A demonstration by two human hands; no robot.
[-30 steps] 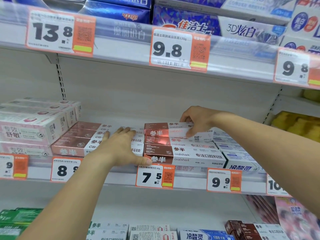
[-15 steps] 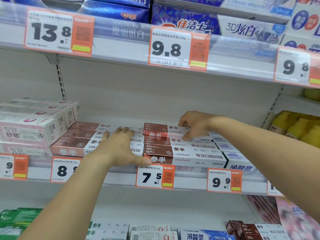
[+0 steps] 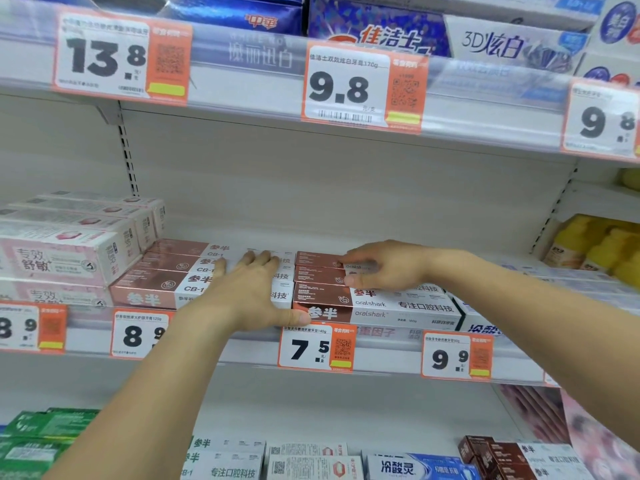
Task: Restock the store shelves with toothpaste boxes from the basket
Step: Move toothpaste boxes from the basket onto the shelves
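Note:
On the middle shelf [image 3: 242, 348] lie two groups of brown-and-white toothpaste boxes. My left hand [image 3: 249, 292] rests flat, fingers spread, on the left group [image 3: 156, 289], its thumb against the front box of the right group [image 3: 374, 306]. My right hand [image 3: 384, 268] lies over the rear boxes of the right group [image 3: 315, 261], fingers curled on their tops. Whether it grips a box cannot be told. The basket is out of view.
Pink-and-white boxes [image 3: 65, 251] are stacked at the left of the shelf, white-and-blue boxes [image 3: 485, 323] at the right. Price tags [image 3: 317, 348] line the shelf edge. The upper shelf [image 3: 242, 81] holds blue boxes; yellow packs [image 3: 595, 247] sit far right. More boxes [image 3: 311, 459] fill the shelf below.
My right hand has slid down and forward from the top rear box onto the boxes in front of it. My left hand has stayed flat on the left group.

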